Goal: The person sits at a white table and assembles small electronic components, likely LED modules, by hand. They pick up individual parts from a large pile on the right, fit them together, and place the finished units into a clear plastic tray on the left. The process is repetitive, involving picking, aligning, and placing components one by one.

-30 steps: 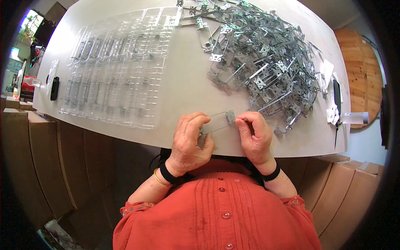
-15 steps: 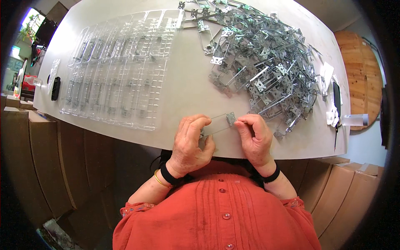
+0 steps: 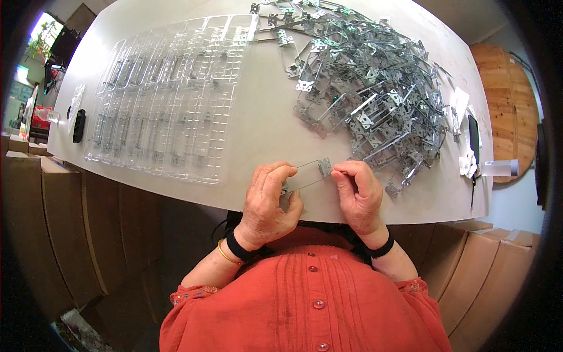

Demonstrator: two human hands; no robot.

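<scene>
Both my hands hold one thin metal bracket frame just above the near edge of the grey table. My left hand pinches its left end, fingers curled over it. My right hand pinches the right end by its small tab. A large heap of the same metal brackets lies just beyond my right hand. Rows of clear plastic trays holding brackets lie to the far left of my left hand.
A black object lies at the table's left edge. At the right edge are a dark tool, white paper scraps and a clear container. Cardboard boxes stand below the table on both sides. A round wooden tabletop stands far right.
The bracket frame has stayed between my two hands near the table edge; my fingers have shifted slightly along it. The view has tilted a little.
</scene>
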